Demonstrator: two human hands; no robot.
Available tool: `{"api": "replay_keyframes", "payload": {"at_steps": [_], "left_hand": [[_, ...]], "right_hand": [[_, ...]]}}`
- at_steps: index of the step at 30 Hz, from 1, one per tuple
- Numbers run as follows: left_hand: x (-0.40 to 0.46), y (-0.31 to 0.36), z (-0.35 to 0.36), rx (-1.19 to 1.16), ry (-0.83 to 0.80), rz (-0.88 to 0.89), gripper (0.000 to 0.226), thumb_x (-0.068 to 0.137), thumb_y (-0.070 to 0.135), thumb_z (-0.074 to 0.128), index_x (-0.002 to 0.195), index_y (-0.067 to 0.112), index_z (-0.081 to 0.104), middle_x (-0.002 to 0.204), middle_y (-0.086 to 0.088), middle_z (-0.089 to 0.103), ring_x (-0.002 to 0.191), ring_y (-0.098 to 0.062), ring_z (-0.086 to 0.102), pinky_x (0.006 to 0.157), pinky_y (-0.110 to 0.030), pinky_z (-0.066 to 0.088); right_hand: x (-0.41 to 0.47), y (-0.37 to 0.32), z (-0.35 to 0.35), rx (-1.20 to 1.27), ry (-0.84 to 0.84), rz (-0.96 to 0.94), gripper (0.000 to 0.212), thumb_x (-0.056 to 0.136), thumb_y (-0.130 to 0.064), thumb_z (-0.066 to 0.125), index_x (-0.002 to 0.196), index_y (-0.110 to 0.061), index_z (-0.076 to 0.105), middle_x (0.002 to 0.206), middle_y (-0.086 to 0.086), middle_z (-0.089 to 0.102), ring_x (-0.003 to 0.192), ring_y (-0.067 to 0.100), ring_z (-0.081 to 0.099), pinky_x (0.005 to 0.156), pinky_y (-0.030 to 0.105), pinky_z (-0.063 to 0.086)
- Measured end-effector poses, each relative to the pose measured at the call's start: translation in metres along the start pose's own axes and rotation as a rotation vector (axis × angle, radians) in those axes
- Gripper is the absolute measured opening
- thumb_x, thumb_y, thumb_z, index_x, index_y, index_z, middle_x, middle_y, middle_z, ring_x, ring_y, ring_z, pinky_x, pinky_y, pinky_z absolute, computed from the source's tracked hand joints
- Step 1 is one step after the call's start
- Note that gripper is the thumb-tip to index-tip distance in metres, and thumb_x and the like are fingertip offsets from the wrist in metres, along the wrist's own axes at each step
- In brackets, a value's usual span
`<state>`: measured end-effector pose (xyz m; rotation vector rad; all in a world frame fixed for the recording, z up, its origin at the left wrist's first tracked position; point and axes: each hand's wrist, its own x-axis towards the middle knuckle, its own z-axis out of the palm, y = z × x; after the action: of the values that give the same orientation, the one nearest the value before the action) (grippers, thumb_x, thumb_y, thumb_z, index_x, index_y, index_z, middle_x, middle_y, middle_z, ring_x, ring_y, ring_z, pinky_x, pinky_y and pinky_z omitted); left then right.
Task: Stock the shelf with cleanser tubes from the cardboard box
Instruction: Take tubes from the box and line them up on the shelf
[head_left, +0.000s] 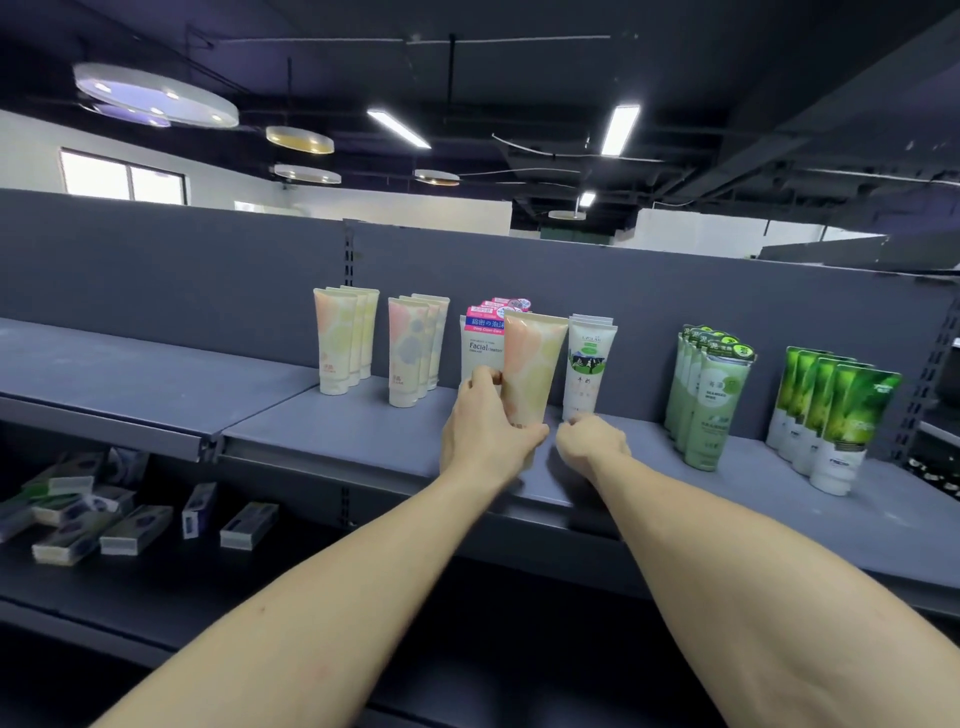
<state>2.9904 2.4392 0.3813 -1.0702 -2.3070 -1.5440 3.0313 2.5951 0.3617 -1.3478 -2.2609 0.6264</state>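
My left hand (485, 434) grips the lower part of a peach-and-yellow cleanser tube (532, 364), held upright over the grey shelf (374, 431) in front of the white "Facial" tubes (480, 348). My right hand (589, 441) sits just right of it with fingers curled and nothing in it, below the white tube with a green label (589, 364). Two rows of matching peach tubes (340, 340) (413, 353) stand further left. The cardboard box is out of view.
Pale green tubes (709, 400) and bright green-and-white tubes (831, 421) stand in rows at the right. The shelf's left section (130, 374) carries nothing. Several small boxes (104, 525) lie on the lower shelf at the left.
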Motion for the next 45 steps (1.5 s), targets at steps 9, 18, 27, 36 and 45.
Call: {"api": "replay_keyframes", "payload": {"at_steps": [9, 18, 27, 36, 45], "left_hand": [[0.008, -0.006, 0.004, 0.008, 0.007, -0.030, 0.065, 0.067, 0.034, 0.082, 0.120, 0.020, 0.045, 0.115, 0.001, 0.056, 0.101, -0.020, 0.059, 0.083, -0.039, 0.053], [0.004, -0.002, 0.003, 0.016, 0.001, -0.029, 0.067, 0.067, 0.034, 0.082, 0.121, 0.018, 0.046, 0.116, 0.000, 0.056, 0.102, -0.022, 0.059, 0.082, -0.040, 0.053], [-0.016, -0.019, -0.037, 0.026, 0.015, -0.082, 0.066, 0.068, 0.035, 0.079, 0.124, 0.021, 0.046, 0.114, 0.004, 0.059, 0.102, -0.021, 0.059, 0.080, -0.038, 0.051], [-0.032, -0.067, -0.117, -0.012, 0.027, -0.075, 0.060, 0.071, 0.030, 0.079, 0.121, 0.023, 0.046, 0.112, 0.005, 0.054, 0.090, -0.014, 0.055, 0.067, -0.030, 0.042], [-0.027, -0.126, -0.215, 0.011, 0.013, -0.080, 0.063, 0.073, 0.034, 0.080, 0.124, 0.024, 0.046, 0.112, 0.007, 0.051, 0.094, -0.016, 0.057, 0.068, -0.029, 0.041]], "right_hand": [[0.002, -0.002, 0.003, -0.078, -0.010, 0.042, 0.035, 0.094, -0.026, 0.045, 0.123, -0.011, 0.057, 0.126, 0.010, 0.060, 0.127, 0.031, 0.044, 0.106, 0.038, 0.038], [-0.011, -0.009, 0.000, -0.065, 0.065, 0.009, 0.036, 0.094, -0.022, 0.046, 0.125, -0.008, 0.058, 0.127, 0.013, 0.057, 0.121, 0.034, 0.048, 0.101, 0.039, 0.043], [-0.043, -0.036, 0.003, 0.023, 0.133, -0.099, 0.027, 0.094, -0.022, 0.044, 0.103, -0.012, 0.067, 0.107, 0.010, 0.065, 0.099, 0.031, 0.059, 0.075, 0.034, 0.049], [-0.117, -0.095, 0.028, 0.113, 0.260, -0.233, 0.042, 0.093, -0.032, 0.036, 0.059, -0.014, 0.053, 0.065, 0.005, 0.055, 0.065, 0.025, 0.048, 0.052, 0.028, 0.032], [-0.171, -0.178, 0.085, 0.120, 0.193, -0.260, 0.033, 0.097, -0.028, 0.039, 0.065, -0.022, 0.043, 0.070, -0.001, 0.051, 0.074, 0.022, 0.050, 0.058, 0.030, 0.037]]}}
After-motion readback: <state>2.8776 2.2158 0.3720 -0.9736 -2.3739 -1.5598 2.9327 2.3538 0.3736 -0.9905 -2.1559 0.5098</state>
